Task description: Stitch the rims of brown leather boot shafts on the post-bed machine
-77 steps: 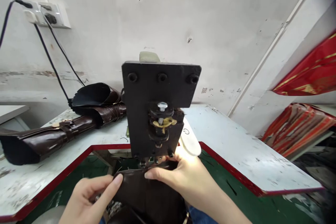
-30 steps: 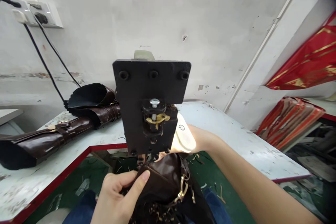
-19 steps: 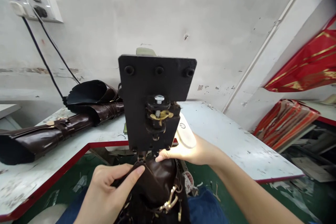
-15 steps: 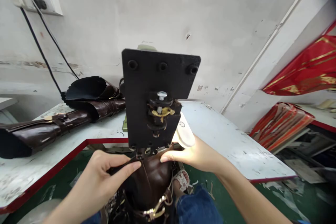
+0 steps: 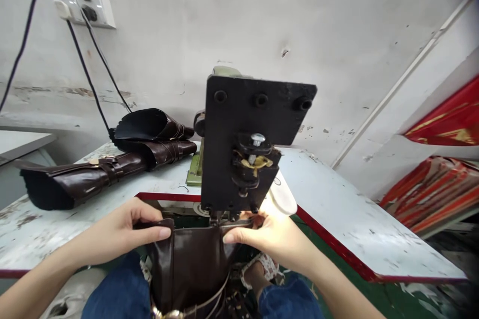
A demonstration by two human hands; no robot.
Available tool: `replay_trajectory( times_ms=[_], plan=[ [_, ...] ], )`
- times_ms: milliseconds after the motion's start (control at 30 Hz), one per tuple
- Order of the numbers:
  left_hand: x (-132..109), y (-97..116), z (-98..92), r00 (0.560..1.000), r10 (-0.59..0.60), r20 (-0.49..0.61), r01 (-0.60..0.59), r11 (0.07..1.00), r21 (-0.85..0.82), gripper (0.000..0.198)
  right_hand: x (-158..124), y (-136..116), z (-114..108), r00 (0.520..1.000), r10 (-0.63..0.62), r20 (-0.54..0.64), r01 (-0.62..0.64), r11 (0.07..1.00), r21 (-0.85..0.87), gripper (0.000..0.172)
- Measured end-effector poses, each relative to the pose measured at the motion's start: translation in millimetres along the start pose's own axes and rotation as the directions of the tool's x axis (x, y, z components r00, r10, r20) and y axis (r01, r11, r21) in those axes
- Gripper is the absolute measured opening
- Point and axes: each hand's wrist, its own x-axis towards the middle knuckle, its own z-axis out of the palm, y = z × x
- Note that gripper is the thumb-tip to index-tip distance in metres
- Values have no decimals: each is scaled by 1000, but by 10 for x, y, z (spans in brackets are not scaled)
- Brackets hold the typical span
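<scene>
A dark brown glossy leather boot shaft [image 5: 190,264] hangs over my lap, its top edge held up under the needle area of a black sewing machine head [image 5: 247,149]. My left hand [image 5: 123,232] pinches the shaft's top edge on the left, thumb on top. My right hand [image 5: 267,237] grips the same edge on the right, just below the machine's foot, lit by the machine lamp. A strap with a metal buckle [image 5: 164,313] dangles at the bottom of the shaft.
Two more brown boot shafts [image 5: 97,174] lie on the white, red-edged worktable [image 5: 337,229] at the left. Black cables run up to wall sockets [image 5: 84,7]. Red and gold sheets [image 5: 434,189] are stacked at the right. A white lamp [image 5: 282,199] sits beside the machine head.
The view has swung so the machine sits further right. The boot shaft has been turned and spread flat; both hands now hold its top edge wide apart under the needle.
</scene>
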Motion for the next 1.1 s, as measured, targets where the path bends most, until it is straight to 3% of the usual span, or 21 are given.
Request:
replay_trajectory(
  times_ms=[100,200,267,400,500,600,767,900,967,1067,1100],
  plan=[
    [-37,-14,28,989,25,-149,-25,1000,2,35,-1,-73,91,999,34,-7,-34,999,22,28],
    [16,151,195,949,126,-289,-68,977,203,32,-7,-159,152,1000,-8,13,6,993,116,22],
    [84,302,348,956,158,-247,-88,958,272,31,-1,-190,181,998,-56,5,54,983,178,20],
    [200,449,575,975,116,-192,-100,991,90,39,6,-120,173,998,-59,-26,63,975,213,18],
    [198,349,630,981,37,-193,-46,998,-45,41,-41,23,119,994,-6,110,-18,974,224,21],
    [117,179,641,961,-49,-274,-4,982,-187,41,-120,141,119,984,32,177,-74,969,237,32],
    [-43,14,624,908,-91,-408,15,983,-184,38,-195,127,308,997,63,39,-69,983,168,39],
    [-137,-10,634,876,-113,-470,45,987,-155,39,-210,46,424,1000,2,16,-5,980,200,34],
    [-204,-95,728,822,-45,-568,-35,991,-129,36,-238,63,454,999,-34,16,30,980,198,35],
    [-359,-438,1069,595,34,-803,-162,984,-79,34,-298,215,511,998,-67,-20,69,980,184,40],
    [-422,-599,1234,559,8,-829,-167,981,-103,31,-315,296,538,997,-58,-50,68,975,213,40]
  ],
)
